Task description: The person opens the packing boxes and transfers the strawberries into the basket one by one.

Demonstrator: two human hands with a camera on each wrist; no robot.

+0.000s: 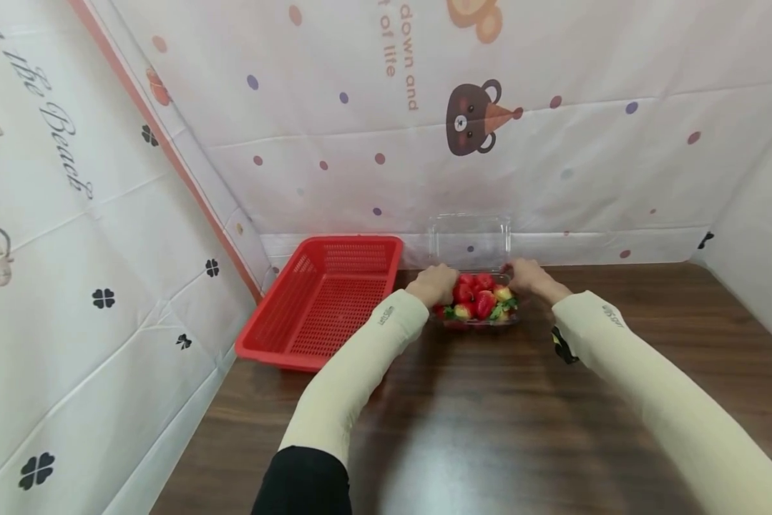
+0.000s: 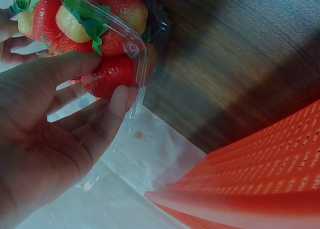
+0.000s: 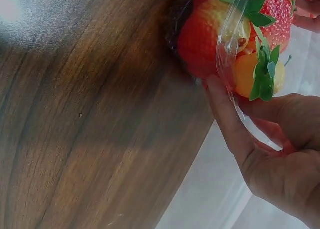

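A clear plastic box (image 1: 482, 323) full of red and pale yellow strawberries (image 1: 485, 304) with green leaves stands on the table, its clear lid (image 1: 470, 239) raised at the back. My left hand (image 1: 433, 285) is at the box's left end; in the left wrist view its thumb and fingers pinch a red strawberry (image 2: 112, 75) just inside the rim. At the right end my right hand (image 1: 529, 277) grips the box's edge, with one finger along the outer wall and the thumb at the rim beside a yellowish strawberry (image 3: 245, 76).
A red perforated plastic basket (image 1: 282, 354) sits to the left of the box, near my left forearm. The dark wooden table (image 1: 489, 422) meets a patterned white cloth (image 1: 334, 193) hanging behind and at both sides.
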